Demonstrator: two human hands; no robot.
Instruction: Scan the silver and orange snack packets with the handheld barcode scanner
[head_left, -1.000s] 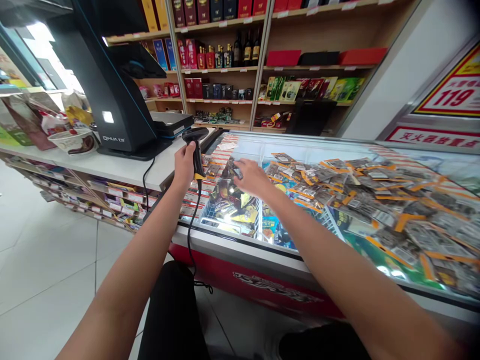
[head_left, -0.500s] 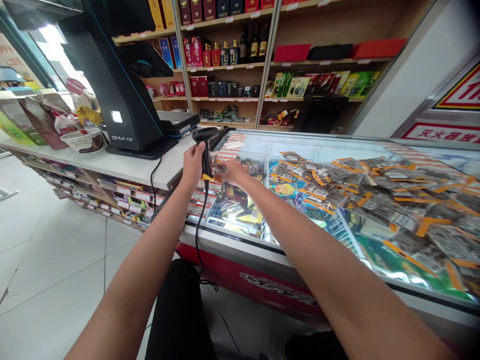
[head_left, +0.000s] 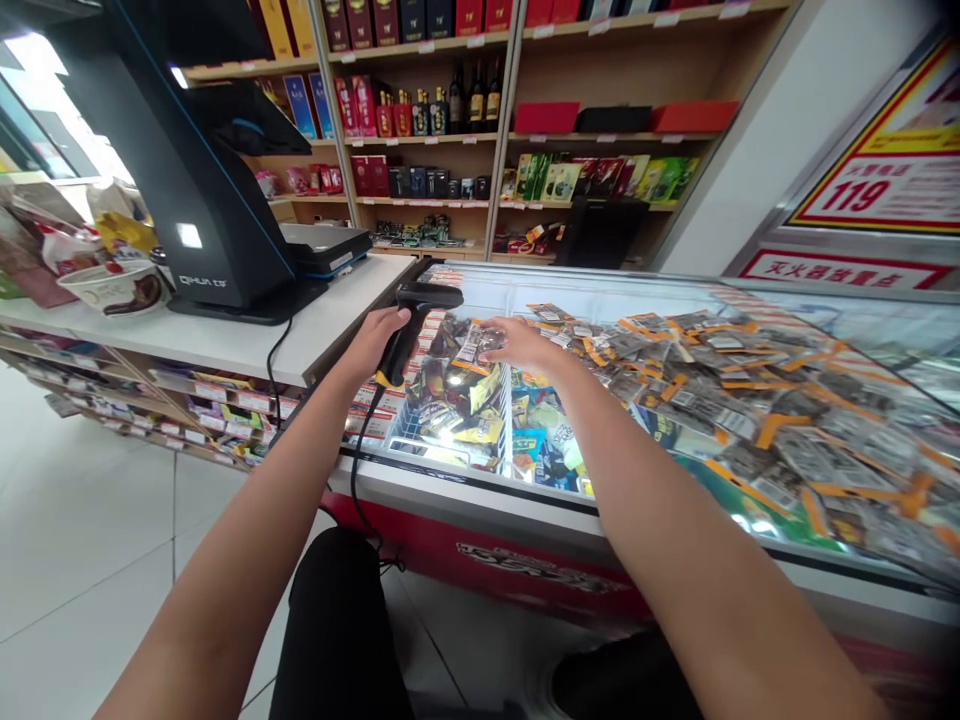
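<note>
My left hand (head_left: 373,342) is wrapped round the grip of a black barcode scanner (head_left: 405,335), whose head is turned to the right above the freezer's left end. A cable (head_left: 361,440) hangs from the scanner's handle. To its right, my right hand (head_left: 519,345) pinches a small clear-and-grey snack packet (head_left: 472,345) with an orange edge. The packet is a short way from the scanner, over the glass top. Many similar orange-edged packets (head_left: 727,420) lie spread across the freezer's glass to the right.
The glass-topped freezer (head_left: 480,485) holds colourful wrapped goods in wire baskets. On the white counter (head_left: 247,350) at left stand a black checkout terminal (head_left: 217,200) and a paper bowl (head_left: 112,290). Shelves (head_left: 420,140) of boxes and bottles line the back.
My right hand has moved right, away from the scanner, with the packet. The scanner's head has swung to point right. The view has shifted rightward.
</note>
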